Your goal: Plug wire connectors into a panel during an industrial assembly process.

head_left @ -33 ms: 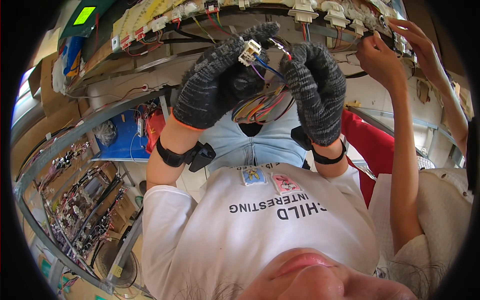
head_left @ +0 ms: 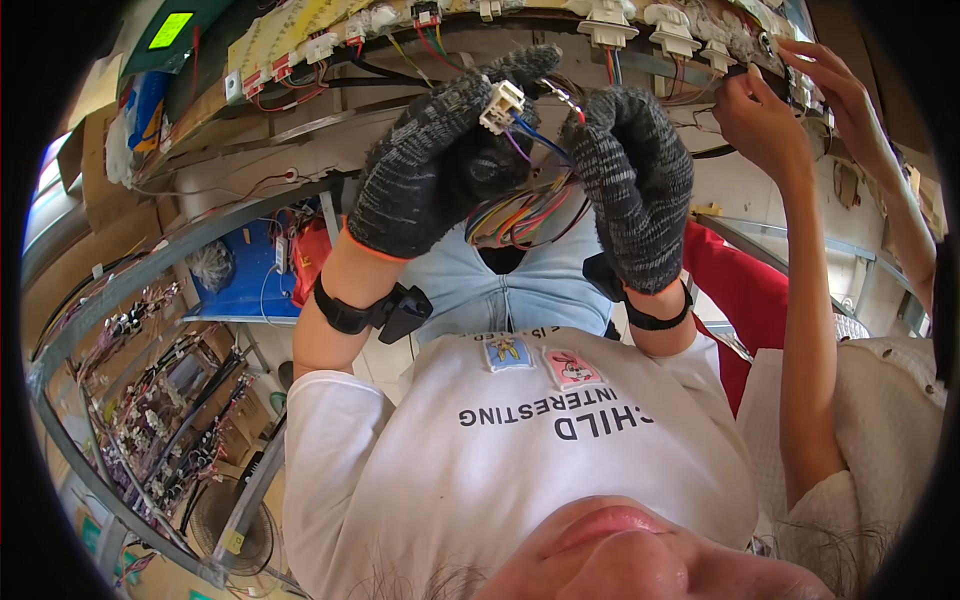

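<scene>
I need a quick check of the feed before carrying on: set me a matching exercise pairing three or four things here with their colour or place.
Things:
1. small plastic wire connector
2. knitted glove on the left hand
3. flat tray behind the left forearm
4. loose bundle of thin wires

Matches:
A. dark grey
B. blue
C. white
D. many colours, hanging between the hands

Pairs: 1-C, 2-A, 3-B, 4-D

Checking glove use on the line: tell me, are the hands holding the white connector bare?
No, both the left hand and right hand wear dark knit gloves around the white connector.
</scene>
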Demonstrator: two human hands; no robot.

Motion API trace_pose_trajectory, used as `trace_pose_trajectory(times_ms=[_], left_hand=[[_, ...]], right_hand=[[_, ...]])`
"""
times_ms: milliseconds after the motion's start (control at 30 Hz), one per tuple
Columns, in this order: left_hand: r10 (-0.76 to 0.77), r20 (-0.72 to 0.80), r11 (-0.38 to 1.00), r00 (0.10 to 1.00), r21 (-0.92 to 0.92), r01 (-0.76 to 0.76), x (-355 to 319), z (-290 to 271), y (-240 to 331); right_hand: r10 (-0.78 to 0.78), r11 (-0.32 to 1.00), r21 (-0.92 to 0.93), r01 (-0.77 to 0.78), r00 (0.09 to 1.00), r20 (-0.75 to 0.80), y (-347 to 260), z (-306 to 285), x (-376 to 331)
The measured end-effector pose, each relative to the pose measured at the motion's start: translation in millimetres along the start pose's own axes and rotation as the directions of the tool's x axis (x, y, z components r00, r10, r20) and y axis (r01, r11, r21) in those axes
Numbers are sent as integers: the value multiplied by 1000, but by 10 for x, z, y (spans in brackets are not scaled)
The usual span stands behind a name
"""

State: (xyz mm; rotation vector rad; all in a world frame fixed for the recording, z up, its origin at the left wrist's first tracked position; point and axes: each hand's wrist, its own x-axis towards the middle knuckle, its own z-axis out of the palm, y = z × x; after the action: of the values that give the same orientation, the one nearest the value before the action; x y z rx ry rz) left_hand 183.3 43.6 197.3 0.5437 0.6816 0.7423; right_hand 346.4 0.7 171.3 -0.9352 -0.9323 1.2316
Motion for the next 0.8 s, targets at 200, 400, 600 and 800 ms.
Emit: trace_pose_trajectory(times_ms=[200,400,600,800], left_hand=[[-14,100,991,995,-130,27,38,-44,-12],[-10,0,996,1000,-91,10,-5,7,-2],[-19,-141,994,990,-111,3,-11,138,42],[51,-95,994,994,-89,-59,-24,32,12]], right_hand=[[-14,999,-37,14,1000,3,-65,-5,-26],[-55,985,-165,57,998,14,-68,-12,-19],[-220,894,-385,227,973,64,-36,-16,18],[-357,625,-597,503,864,355,-247,-200,279]])
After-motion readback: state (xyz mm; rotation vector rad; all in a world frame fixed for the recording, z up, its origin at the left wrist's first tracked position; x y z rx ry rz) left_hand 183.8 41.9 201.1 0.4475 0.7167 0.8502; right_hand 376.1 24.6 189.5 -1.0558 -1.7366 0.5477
